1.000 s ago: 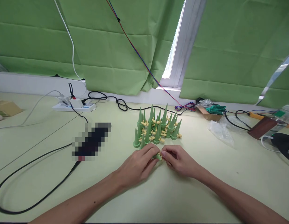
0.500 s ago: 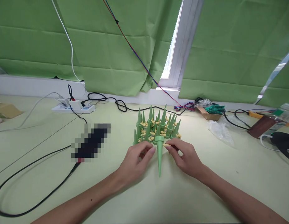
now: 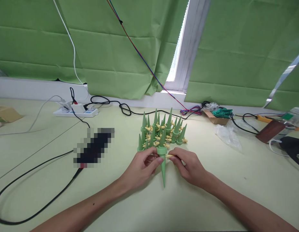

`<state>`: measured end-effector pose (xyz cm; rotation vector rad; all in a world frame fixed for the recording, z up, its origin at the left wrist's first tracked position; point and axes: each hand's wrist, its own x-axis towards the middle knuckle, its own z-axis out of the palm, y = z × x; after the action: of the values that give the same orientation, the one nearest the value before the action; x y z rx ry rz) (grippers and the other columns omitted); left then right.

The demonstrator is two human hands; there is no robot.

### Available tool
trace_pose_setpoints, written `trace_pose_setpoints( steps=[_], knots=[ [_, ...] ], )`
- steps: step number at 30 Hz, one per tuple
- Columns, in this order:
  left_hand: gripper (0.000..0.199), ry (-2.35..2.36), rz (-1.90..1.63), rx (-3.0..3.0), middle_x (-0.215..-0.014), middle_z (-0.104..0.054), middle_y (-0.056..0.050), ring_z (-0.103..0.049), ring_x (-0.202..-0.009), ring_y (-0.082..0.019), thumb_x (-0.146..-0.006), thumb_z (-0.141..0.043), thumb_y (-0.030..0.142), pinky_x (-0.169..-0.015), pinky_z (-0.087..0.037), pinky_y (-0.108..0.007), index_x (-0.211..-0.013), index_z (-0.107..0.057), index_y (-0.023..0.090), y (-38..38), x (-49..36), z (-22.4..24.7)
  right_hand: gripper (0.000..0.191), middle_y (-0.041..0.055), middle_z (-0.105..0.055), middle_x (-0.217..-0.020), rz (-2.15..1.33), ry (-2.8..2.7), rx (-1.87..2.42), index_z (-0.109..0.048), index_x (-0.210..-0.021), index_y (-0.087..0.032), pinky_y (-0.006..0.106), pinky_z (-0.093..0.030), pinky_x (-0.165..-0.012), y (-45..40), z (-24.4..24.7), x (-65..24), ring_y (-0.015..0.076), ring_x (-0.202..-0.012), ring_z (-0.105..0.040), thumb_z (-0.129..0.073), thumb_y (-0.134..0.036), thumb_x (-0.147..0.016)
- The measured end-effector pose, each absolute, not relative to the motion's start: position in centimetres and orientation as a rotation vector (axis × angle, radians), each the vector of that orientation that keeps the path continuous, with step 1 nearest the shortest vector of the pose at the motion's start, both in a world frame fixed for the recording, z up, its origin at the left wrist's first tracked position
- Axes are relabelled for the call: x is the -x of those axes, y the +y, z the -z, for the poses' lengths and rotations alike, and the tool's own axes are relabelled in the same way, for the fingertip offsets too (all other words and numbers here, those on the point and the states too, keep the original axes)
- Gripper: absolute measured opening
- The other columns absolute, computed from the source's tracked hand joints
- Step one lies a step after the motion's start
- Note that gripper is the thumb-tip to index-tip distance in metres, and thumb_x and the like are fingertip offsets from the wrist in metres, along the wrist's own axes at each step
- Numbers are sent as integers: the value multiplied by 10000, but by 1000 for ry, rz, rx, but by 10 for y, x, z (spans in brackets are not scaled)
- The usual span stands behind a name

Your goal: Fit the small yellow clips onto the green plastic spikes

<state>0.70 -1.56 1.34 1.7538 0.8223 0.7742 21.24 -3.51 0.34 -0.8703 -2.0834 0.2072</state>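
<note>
A green plant watering spike [image 3: 163, 172] hangs point down between my hands, its wide collar on top. My left hand [image 3: 146, 164] is closed on it, the thumb lying across the upper shaft just below the collar. On the right side of the spike a small yellow valve [image 3: 169, 156] sticks out, and my right hand [image 3: 188, 164] pinches its outer end between thumb and fingertips. Just beyond, a cluster of several green spikes [image 3: 169, 124] stands point up on the table, with yellow valves at their bases. The spike's collar partly covers the front of that cluster.
A black cable [image 3: 31, 222] loops across the left of the table [image 3: 122, 209] to a pixelated dark object [image 3: 95, 148]. A power strip [image 3: 77, 111] lies at the back left. Plastic bags [image 3: 228, 137], a small cardboard box [image 3: 216, 117] and a brown-labelled bottle [image 3: 272, 130] lie right.
The spike has moved slightly down, toward me and left. My left hand has closed its thumb on the shaft. My right hand has shifted down and left with the yellow valve.
</note>
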Motion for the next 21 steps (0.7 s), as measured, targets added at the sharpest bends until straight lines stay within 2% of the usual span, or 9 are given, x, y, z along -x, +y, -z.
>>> trace_pose_setpoints(
  steps=[6, 10, 15, 21],
  knots=[
    [207, 894, -896, -2167, -729, -505, 7, -473, -642, -119, -959, -520, 341, -536, -387, -209, -843, -545, 172, -14, -1, -10, 283, -5, -508, -646, -432, -2026, 969, -555, -835, -189, 251, -346, -530, -40, -9, -210, 129, -558, -423, -377, -294, -1029],
    [72, 771, -1027, -2402, -800, -544, -13, -504, -694, -125, -968, -502, 209, -596, -430, -214, -963, -566, 176, -15, 2, -10, 348, -43, -409, -570, -772, -1938, 1008, -481, -764, -199, 241, -297, -490, -44, -12, -208, 110, -502, -334, -352, -372, -1036],
    [210, 613, -1130, -2546, -965, -599, -66, -576, -821, -139, -961, -467, 85, -655, -470, -209, -1116, -568, 185, -14, 5, -8, 401, -66, -369, -535, -1153, -1805, 987, -411, -724, -209, 229, -275, -462, -44, -13, -208, 92, -461, -315, -373, -471, -1024],
    [255, 634, -1107, -2551, -985, -588, -64, -577, -835, -129, -960, -465, 69, -642, -464, -192, -1155, -567, 198, -12, 6, -4, 410, -77, -354, -510, -1239, -1775, 975, -421, -714, -207, 227, -260, -438, -41, -15, -208, 83, -429, -301, -406, -492, -1009]
  ],
)
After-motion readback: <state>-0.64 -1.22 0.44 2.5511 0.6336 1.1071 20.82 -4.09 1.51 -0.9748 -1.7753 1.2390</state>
